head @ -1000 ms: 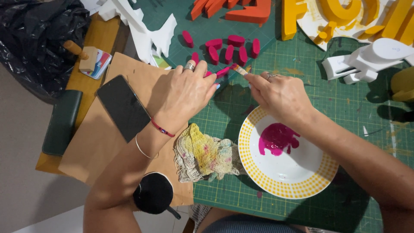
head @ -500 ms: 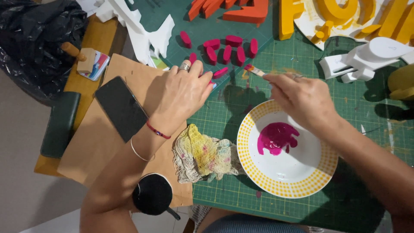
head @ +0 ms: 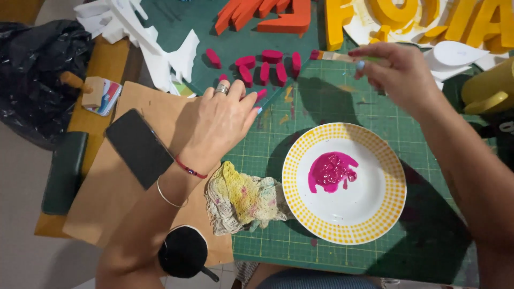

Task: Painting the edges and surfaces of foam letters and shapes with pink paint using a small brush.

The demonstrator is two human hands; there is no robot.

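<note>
My left hand (head: 222, 120), with a ring and red string bracelet, rests palm down on the brown board, fingertips touching a small magenta foam piece (head: 261, 95). My right hand (head: 399, 72) hovers above the green cutting mat (head: 428, 225) and holds a thin paintbrush (head: 329, 55), bristles pointing left toward a group of several magenta foam pieces (head: 267, 64). Below, a white plate with a yellow checked rim (head: 375, 214) carries a puddle of magenta paint (head: 331, 171).
A stained crumpled rag (head: 243, 195) lies left of the plate. A black phone (head: 138, 147) lies on the brown board (head: 101, 198). Orange foam shapes (head: 267, 13), yellow foam letters (head: 407, 16), white foam scraps (head: 139, 32), a black bag (head: 32, 75) and a yellow mug (head: 490, 88) surround the mat.
My right hand has moved right and up, carrying the brush away from the magenta piece under my left fingertips. My left hand stays nearly still.
</note>
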